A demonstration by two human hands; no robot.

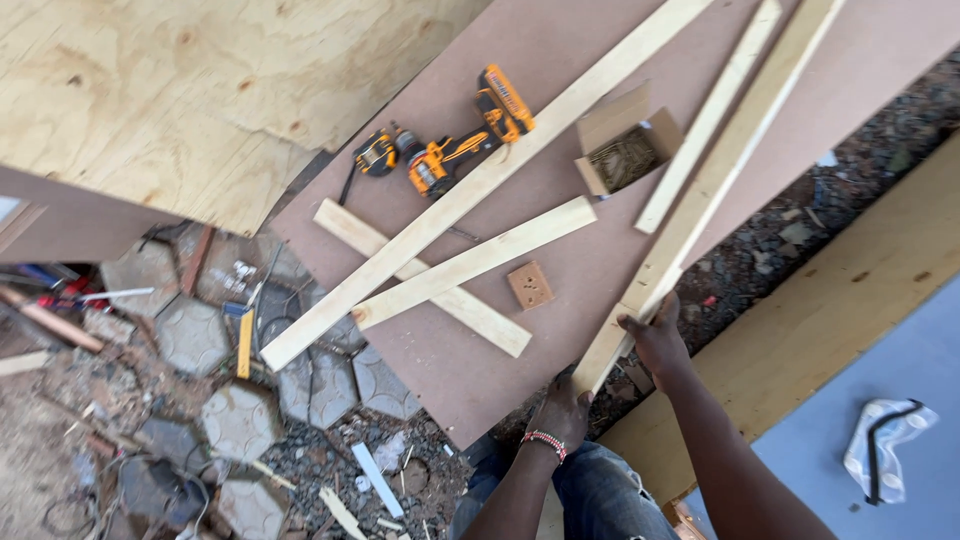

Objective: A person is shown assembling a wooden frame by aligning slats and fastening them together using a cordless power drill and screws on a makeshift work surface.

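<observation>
Evidently we are early on: our right hand [655, 335] clamps the near end of a long wooden slat [700, 200] lying on the brown board [560, 50], our left hand [562, 408] presses its lower tip, grip hidden, while the cordless drill [465, 140] and screw box [625, 150] sit untouched.

1. The slats [690, 215] in both hands are pale, bare, sawn wood with a matt face.
2. The board [560, 330] under them is brown, smooth and matt, like hardboard.
3. The plywood [200, 90] shows rough grain and knots, unfinished.
4. The drill [465, 145] has an orange and black plastic shell, slightly glossy.
5. The box [625, 140] is plain brown cardboard.
6. The pavers [240, 420] are grey, rough concrete amid gravel.
7. The bracelet [545, 443] on the left wrist looks beaded.
</observation>
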